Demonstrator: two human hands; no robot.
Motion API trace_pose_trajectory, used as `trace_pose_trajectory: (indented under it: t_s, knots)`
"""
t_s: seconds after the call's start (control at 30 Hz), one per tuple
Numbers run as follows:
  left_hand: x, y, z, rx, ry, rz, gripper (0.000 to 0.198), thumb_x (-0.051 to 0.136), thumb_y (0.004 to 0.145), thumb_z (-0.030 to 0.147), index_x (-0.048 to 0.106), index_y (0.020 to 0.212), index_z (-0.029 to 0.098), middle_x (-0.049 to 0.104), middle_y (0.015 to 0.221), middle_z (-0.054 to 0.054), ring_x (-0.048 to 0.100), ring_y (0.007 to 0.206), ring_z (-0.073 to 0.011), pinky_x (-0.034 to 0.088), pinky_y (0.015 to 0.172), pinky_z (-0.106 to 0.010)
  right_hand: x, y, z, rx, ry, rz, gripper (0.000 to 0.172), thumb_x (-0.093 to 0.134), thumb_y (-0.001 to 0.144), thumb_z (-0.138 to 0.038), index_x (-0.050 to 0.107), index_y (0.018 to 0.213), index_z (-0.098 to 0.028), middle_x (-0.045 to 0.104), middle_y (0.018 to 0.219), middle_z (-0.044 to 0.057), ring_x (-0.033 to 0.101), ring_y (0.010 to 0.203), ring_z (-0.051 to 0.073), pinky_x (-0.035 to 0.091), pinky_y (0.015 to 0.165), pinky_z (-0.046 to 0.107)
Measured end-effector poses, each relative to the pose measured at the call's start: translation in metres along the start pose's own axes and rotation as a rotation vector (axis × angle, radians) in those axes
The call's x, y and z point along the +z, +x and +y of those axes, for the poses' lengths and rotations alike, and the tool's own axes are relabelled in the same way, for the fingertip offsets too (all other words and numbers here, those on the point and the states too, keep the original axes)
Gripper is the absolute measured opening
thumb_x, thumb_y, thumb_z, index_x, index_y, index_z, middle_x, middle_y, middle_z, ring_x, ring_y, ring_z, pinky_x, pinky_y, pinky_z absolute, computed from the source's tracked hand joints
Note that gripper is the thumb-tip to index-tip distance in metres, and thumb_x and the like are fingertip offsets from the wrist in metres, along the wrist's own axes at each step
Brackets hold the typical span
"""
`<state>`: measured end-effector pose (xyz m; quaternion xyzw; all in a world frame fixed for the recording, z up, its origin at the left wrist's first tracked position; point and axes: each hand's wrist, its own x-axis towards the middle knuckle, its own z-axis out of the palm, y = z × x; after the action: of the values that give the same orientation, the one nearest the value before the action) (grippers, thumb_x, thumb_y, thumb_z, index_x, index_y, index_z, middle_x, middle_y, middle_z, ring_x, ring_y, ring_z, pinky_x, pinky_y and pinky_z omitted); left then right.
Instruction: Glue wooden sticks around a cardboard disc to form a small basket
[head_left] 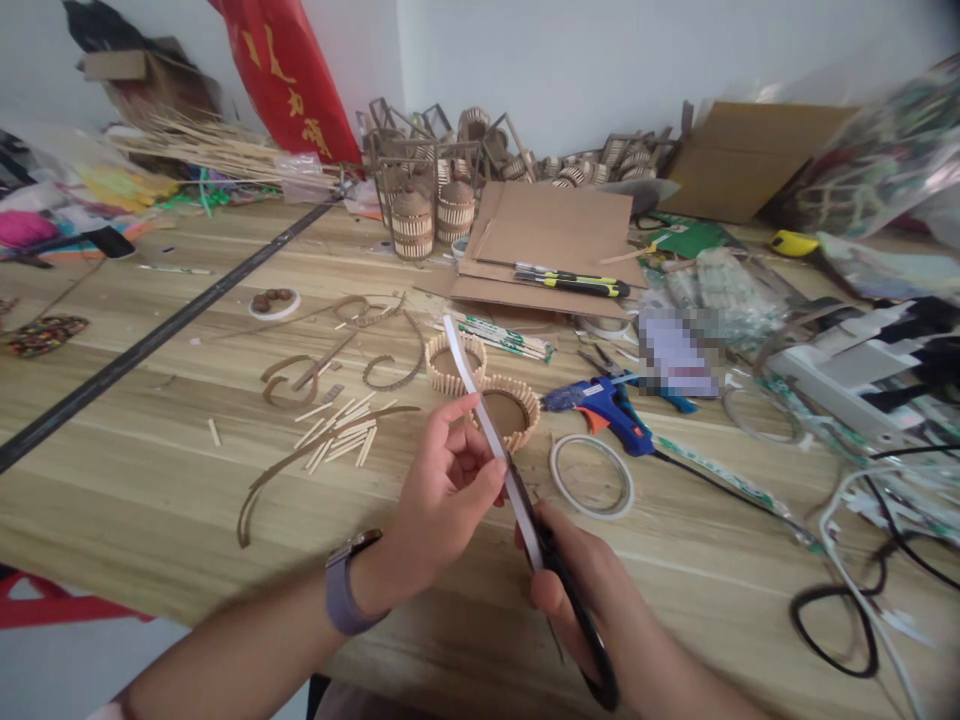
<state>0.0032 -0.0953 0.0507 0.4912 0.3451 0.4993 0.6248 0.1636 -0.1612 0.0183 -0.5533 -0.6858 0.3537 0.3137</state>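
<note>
A narrow white strip [469, 375] slants upward between my hands. My left hand [454, 485], wearing a watch with a purple band, pinches it mid-length between thumb and fingers. In my right hand [592, 570] are black-handled scissors [600, 655], their blades lying alongside the strip. The strip's lower end meets my right thumb; whether that thumb grips it too I cannot tell. Just beyond my hands stand two small rings of upright wooden sticks, a nearer ring [525, 432] and a farther ring [435, 372]. The strip passes in front of both.
Right of the rings lie a blue glue gun [611, 412] and a roll of tape [630, 490]. Loose sticks [341, 440] and curved brown strips [255, 490] lie to the left. Cardboard sheets [555, 225] bear utility knives [570, 282]. Small wooden buckets [412, 228] stand behind.
</note>
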Motion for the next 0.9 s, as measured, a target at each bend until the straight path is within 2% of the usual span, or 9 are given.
trace_pose_trajectory:
  t_s: [0.27, 0.47, 0.6, 0.67, 0.73, 0.8, 0.9]
  knots:
    - [0.0001, -0.0008, 0.0009, -0.023, 0.004, -0.012, 0.053, 0.066, 0.085, 0.022, 0.038, 0.130, 0.022, 0.057, 0.076, 0.006, 0.059, 0.063, -0.0098, 0.051, 0.062, -0.023, 0.0007, -0.0006, -0.0028, 0.051, 0.048, -0.030, 0.079, 0.024, 0.074, -0.092, 0.054, 0.085, -0.020, 0.051, 0.063, -0.002, 0.045, 0.053, 0.013, 0.036, 0.047, 0.026]
    - [0.0009, 0.0002, 0.0015, -0.015, 0.002, -0.010, 0.053, 0.066, 0.084, 0.021, 0.039, 0.129, 0.022, 0.056, 0.074, 0.006, 0.058, 0.063, -0.0093, 0.051, 0.060, -0.022, 0.0038, -0.0019, -0.0045, 0.092, 0.086, 0.008, 0.081, 0.024, 0.072, -0.093, 0.056, 0.086, -0.020, 0.052, 0.064, -0.002, 0.047, 0.054, 0.014, 0.039, 0.046, 0.025]
    - [0.0007, -0.0003, 0.0000, -0.013, -0.014, -0.005, 0.053, 0.067, 0.083, 0.021, 0.040, 0.129, 0.022, 0.057, 0.074, 0.006, 0.058, 0.062, -0.0089, 0.050, 0.059, -0.022, 0.0039, -0.0029, -0.0009, 0.075, 0.063, 0.008, 0.059, 0.039, 0.085, -0.077, 0.057, 0.085, -0.020, 0.054, 0.061, -0.003, 0.047, 0.051, 0.013, 0.038, 0.045, 0.023]
    - [0.0006, -0.0003, 0.0000, -0.012, -0.020, -0.009, 0.053, 0.068, 0.084, 0.022, 0.040, 0.129, 0.022, 0.057, 0.074, 0.006, 0.058, 0.062, -0.0088, 0.050, 0.059, -0.022, 0.0043, -0.0037, 0.0012, 0.091, 0.038, 0.009, 0.046, 0.047, 0.087, -0.066, 0.055, 0.082, -0.021, 0.053, 0.060, -0.004, 0.047, 0.051, 0.012, 0.038, 0.045, 0.022]
    - [0.0007, 0.0004, 0.0009, -0.014, -0.021, -0.014, 0.053, 0.068, 0.084, 0.023, 0.041, 0.129, 0.021, 0.057, 0.074, 0.006, 0.059, 0.062, -0.0090, 0.050, 0.060, -0.022, 0.0050, -0.0041, 0.0027, 0.107, 0.023, 0.011, 0.041, 0.050, 0.088, -0.062, 0.053, 0.079, -0.021, 0.052, 0.060, -0.005, 0.047, 0.051, 0.012, 0.037, 0.046, 0.022]
    - [0.0007, 0.0012, 0.0024, -0.017, -0.010, -0.015, 0.052, 0.068, 0.084, 0.023, 0.041, 0.128, 0.021, 0.057, 0.075, 0.006, 0.058, 0.063, -0.0091, 0.049, 0.060, -0.022, 0.0053, -0.0038, 0.0031, 0.109, 0.021, 0.013, 0.045, 0.047, 0.089, -0.065, 0.052, 0.079, -0.021, 0.051, 0.060, -0.005, 0.046, 0.051, 0.012, 0.036, 0.047, 0.023]
    - [0.0006, 0.0017, 0.0038, -0.020, 0.015, -0.012, 0.051, 0.067, 0.083, 0.023, 0.042, 0.128, 0.020, 0.055, 0.075, 0.005, 0.057, 0.063, -0.0092, 0.048, 0.060, -0.022, 0.0034, -0.0019, 0.0010, 0.076, 0.024, 0.014, 0.063, 0.037, 0.083, -0.082, 0.052, 0.079, -0.021, 0.049, 0.058, -0.004, 0.044, 0.051, 0.013, 0.034, 0.046, 0.024]
